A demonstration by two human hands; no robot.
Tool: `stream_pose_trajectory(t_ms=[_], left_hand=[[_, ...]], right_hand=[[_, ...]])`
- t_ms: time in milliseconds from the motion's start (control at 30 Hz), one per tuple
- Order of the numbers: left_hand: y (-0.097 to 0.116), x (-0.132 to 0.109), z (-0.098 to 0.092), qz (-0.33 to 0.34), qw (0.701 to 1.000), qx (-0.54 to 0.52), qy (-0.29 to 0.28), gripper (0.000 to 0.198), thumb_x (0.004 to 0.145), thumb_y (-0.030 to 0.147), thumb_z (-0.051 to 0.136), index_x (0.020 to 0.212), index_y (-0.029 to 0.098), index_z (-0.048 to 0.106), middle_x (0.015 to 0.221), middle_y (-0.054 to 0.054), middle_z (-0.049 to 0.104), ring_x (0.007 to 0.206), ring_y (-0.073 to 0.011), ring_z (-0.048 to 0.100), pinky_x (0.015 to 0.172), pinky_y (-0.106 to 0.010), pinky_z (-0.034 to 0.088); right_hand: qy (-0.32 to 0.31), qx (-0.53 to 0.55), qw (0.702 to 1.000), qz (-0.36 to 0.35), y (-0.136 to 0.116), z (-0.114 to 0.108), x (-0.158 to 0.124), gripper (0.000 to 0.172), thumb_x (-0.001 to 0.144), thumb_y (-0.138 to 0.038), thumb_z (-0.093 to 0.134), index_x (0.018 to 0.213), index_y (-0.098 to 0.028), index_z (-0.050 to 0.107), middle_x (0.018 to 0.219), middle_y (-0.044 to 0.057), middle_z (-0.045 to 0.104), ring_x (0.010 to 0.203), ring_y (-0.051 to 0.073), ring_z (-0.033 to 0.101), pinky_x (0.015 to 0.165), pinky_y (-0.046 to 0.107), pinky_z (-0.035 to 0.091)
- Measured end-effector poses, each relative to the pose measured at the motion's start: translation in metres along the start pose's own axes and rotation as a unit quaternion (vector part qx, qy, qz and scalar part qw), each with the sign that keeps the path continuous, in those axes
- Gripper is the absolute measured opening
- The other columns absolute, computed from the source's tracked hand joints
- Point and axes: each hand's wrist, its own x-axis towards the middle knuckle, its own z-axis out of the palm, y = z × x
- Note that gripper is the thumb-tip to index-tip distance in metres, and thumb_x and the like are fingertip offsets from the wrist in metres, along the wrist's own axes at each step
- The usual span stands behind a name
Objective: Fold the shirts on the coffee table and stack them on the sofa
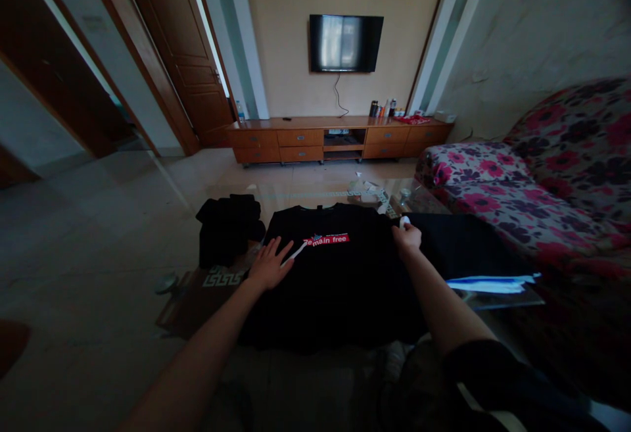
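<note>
A black T-shirt [340,287] lies spread on a low glass table, its neckline facing away from me. Across its chest runs a red print reading "Remain free". My left hand [269,264] rests flat on the left side of the shirt with its fingers spread. A white strip [294,254] slants out beside those fingers toward the print. At the shirt's right upper edge, my right hand [408,240] is closed in a pinch, and a small white piece pokes up above the fingers; it looks like white sleeve trim, though the grip itself is partly hidden.
Folded black clothes [229,228] sit on the table's left. On the right lies a dark flat cloth [463,244] with white-and-blue layers at its edge. A flowered sofa [532,202] stands to the right. Beyond are a wooden TV cabinet [300,137] and a wall television [345,43].
</note>
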Motion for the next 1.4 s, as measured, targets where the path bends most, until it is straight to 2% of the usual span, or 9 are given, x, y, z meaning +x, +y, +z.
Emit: stream_pose_trajectory(t_ms=[67,133,233,300,500,833,1033,1300,1400], left_hand=[[0.0,0.0,0.0,0.001,1.0,0.0,0.0,0.063,0.102,0.061,0.034,0.16,0.037,0.031,0.17,-0.009,0.022,0.155,-0.0343,0.023,0.122,-0.051,0.022],[0.0,0.0,-0.001,-0.001,1.0,-0.002,-0.003,0.063,0.102,0.061,0.033,0.161,0.037,0.03,0.171,-0.009,0.021,0.156,-0.0342,0.022,0.122,-0.051,0.022],[0.001,0.0,-0.001,-0.004,1.0,-0.004,-0.003,0.063,0.102,0.061,0.033,0.161,0.037,0.03,0.171,-0.009,0.021,0.156,-0.0336,0.022,0.123,-0.051,0.022],[0.0,0.0,-0.001,-0.005,1.0,-0.005,-0.004,0.064,0.102,0.061,0.034,0.161,0.037,0.031,0.171,-0.008,0.022,0.156,-0.0331,0.022,0.123,-0.051,0.021],[0.0,0.0,0.0,0.0,1.0,-0.002,0.0,0.064,0.101,0.062,0.034,0.16,0.037,0.031,0.17,-0.007,0.023,0.156,-0.0332,0.023,0.122,-0.051,0.023],[0.003,-0.002,-0.006,-0.005,1.0,-0.008,-0.01,0.065,0.101,0.061,0.035,0.161,0.036,0.03,0.171,-0.007,0.021,0.156,-0.0334,0.022,0.123,-0.051,0.022],[0.0,0.0,-0.001,0.0,1.0,-0.003,-0.007,0.064,0.102,0.061,0.034,0.161,0.036,0.03,0.171,-0.008,0.019,0.156,-0.0334,0.021,0.123,-0.052,0.022],[0.001,0.0,-0.002,-0.002,1.0,-0.007,-0.009,0.064,0.102,0.061,0.035,0.161,0.037,0.03,0.171,-0.006,0.019,0.156,-0.0331,0.021,0.123,-0.052,0.022],[0.0,0.0,-0.001,-0.001,1.0,-0.007,-0.007,0.063,0.102,0.06,0.035,0.161,0.037,0.03,0.171,-0.006,0.02,0.156,-0.0332,0.021,0.123,-0.052,0.021]], right_hand=[[0.022,0.007,0.999,-0.043,-0.003,-0.003,-0.002,0.048,0.087,-0.025,0.052,0.133,-0.013,0.062,0.115,0.017,0.07,0.108,0.029,0.067,0.098,0.038,0.052],[0.004,0.016,0.988,-0.153,-0.004,-0.002,-0.008,0.053,0.087,-0.021,0.049,0.139,-0.014,0.057,0.127,0.016,0.064,0.115,0.027,0.063,0.104,0.038,0.048],[-0.134,-0.025,0.938,-0.32,0.001,0.008,-0.022,0.079,0.08,-0.011,0.051,0.157,-0.016,0.035,0.134,0.014,0.059,0.117,0.024,0.06,0.106,0.037,0.045],[-0.216,-0.11,0.906,-0.346,0.006,0.017,-0.033,0.089,0.078,-0.008,0.052,0.162,-0.014,0.023,0.136,0.015,0.058,0.119,0.023,0.058,0.107,0.036,0.043],[-0.245,-0.209,0.879,-0.35,0.008,0.025,-0.045,0.058,0.09,-0.015,0.047,0.147,-0.013,0.053,0.134,0.017,0.055,0.122,0.025,0.054,0.108,0.033,0.039],[-0.23,-0.29,0.861,-0.348,0.0,0.013,-0.052,0.053,0.102,-0.039,0.042,0.154,-0.03,0.046,0.131,0.014,0.053,0.12,0.029,0.053,0.099,0.041,0.042],[-0.205,-0.286,0.88,-0.318,-0.001,0.016,-0.054,0.051,0.107,-0.046,0.028,0.158,-0.042,0.036,0.131,0.011,0.053,0.121,0.028,0.052,0.097,0.042,0.043],[-0.213,-0.223,0.909,-0.281,-0.001,0.014,-0.046,0.056,0.106,-0.054,0.025,0.145,-0.031,0.058,0.134,0.013,0.057,0.126,0.029,0.052,0.105,0.042,0.042],[-0.17,-0.209,0.926,-0.265,0.002,0.015,-0.039,0.059,0.107,-0.045,0.02,0.154,-0.02,0.047,0.147,0.016,0.051,0.134,0.029,0.048,0.11,0.041,0.039]])
